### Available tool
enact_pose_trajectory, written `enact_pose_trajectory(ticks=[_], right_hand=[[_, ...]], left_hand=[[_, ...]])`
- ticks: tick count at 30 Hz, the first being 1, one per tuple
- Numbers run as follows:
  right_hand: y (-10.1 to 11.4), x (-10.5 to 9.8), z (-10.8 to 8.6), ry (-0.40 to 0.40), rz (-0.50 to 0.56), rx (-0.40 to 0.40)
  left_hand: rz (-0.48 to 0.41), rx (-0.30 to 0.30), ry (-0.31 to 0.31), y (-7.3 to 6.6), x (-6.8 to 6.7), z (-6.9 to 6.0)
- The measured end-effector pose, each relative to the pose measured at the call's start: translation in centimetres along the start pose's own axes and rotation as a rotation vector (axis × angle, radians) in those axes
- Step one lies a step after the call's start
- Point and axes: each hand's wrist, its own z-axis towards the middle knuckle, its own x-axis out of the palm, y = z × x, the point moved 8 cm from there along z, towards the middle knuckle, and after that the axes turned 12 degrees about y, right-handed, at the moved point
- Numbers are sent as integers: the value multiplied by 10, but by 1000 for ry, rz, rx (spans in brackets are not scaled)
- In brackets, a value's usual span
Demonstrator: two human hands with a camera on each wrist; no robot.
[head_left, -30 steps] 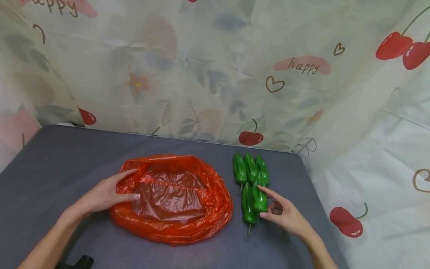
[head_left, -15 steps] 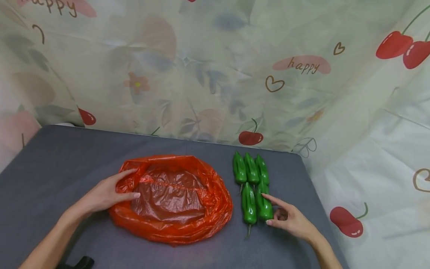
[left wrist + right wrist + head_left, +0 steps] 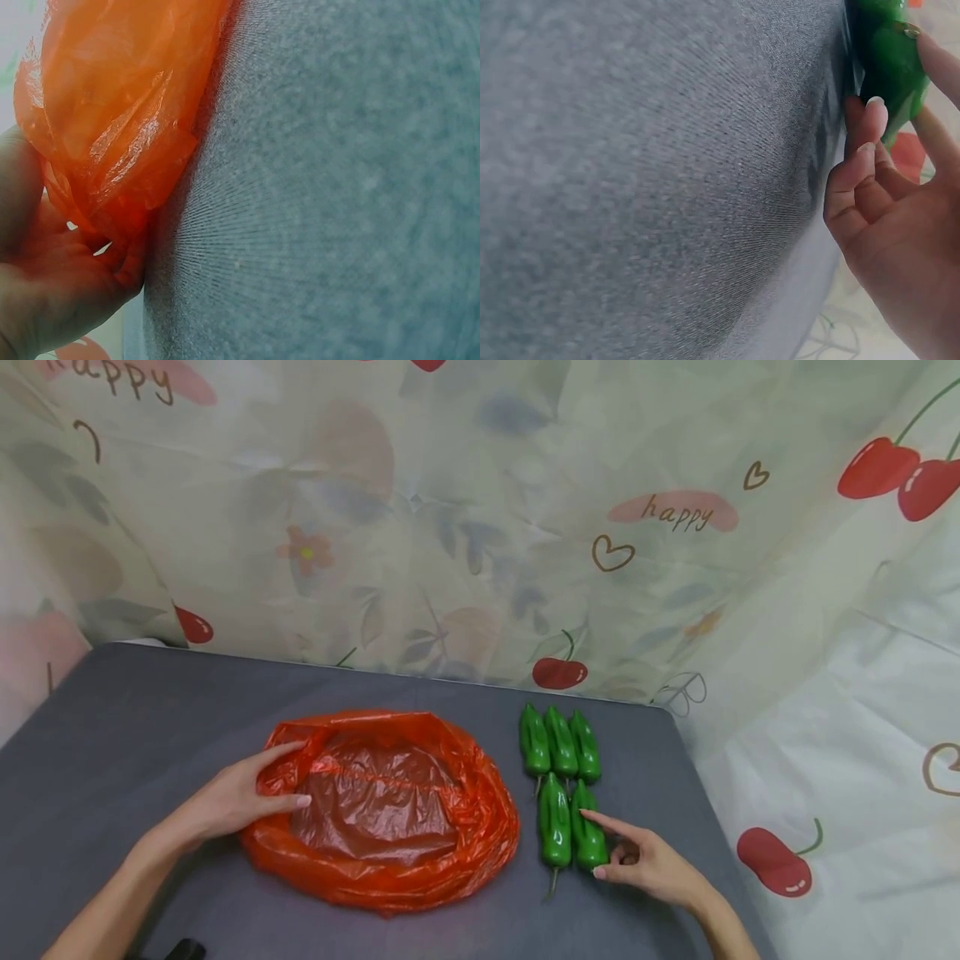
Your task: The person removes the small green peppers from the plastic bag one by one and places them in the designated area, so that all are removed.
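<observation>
A red-orange plastic bag [image 3: 480,860] lies spread with its mouth facing up, left of the peppers. My left hand [image 3: 232,793] grips its left rim, with the thumb over the edge inside; in the left wrist view other fingers curl under the bunched plastic. My right hand [image 3: 648,864] pinches a green pepper [image 3: 588,831] between index finger and thumb, in the front row at the right. Close on its left lies another green pepper [image 3: 555,822], stem toward me. Behind them three green peppers [image 3: 562,743] lie side by side. In the right wrist view the held pepper [image 3: 896,71] is partly hidden by fingers.
A grey cloth-covered table [image 3: 187,710] carries everything. Behind and to the right hangs a pale curtain [image 3: 480,527] printed with cherries. A black object [image 3: 186,949] pokes in at the bottom left edge.
My right hand has brought its pepper right and toward me, from over the other peppers down into the front row beside its neighbour. My left hand stays on the bag.
</observation>
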Motion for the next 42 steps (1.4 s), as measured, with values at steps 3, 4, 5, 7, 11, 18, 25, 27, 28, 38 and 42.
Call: enact_pose_trajectory(ticks=[3, 4, 5, 7, 11, 18, 25, 27, 28, 38, 42], right_hand=[[1, -2, 2, 15, -13, -4], [1, -2, 3, 18, -17, -10], [0, -2, 3, 21, -21, -16], [0, -2, 5, 25, -28, -25], [-3, -3, 7, 19, -45, -35], [-7, -3, 6, 2, -62, -47], [-6, -4, 4, -24, -44, -93], [-6, -5, 3, -33, -41, -102], [-6, -6, 3, -38, -35, -98], [-2, -26, -9, -278, -35, 8], [12, -33, -13, -410, -113, -41]], left_hand=[[-3, 7, -3, 0, 0, 0], [-7, 7, -2, 1, 1, 0], [-4, 8, -3, 1, 1, 0], [8, 9, -6, 0, 1, 0], [4, 4, -10, 0, 1, 0], [-21, 2, -9, 0, 0, 0], [-24, 23, -3, 0, 1, 0], [-43, 31, 0, 1, 1, 0], [-53, 36, 0, 2, 1, 0], [144, 156, -139, -15, -9, -15], [236, 170, -190, -22, -14, -25]])
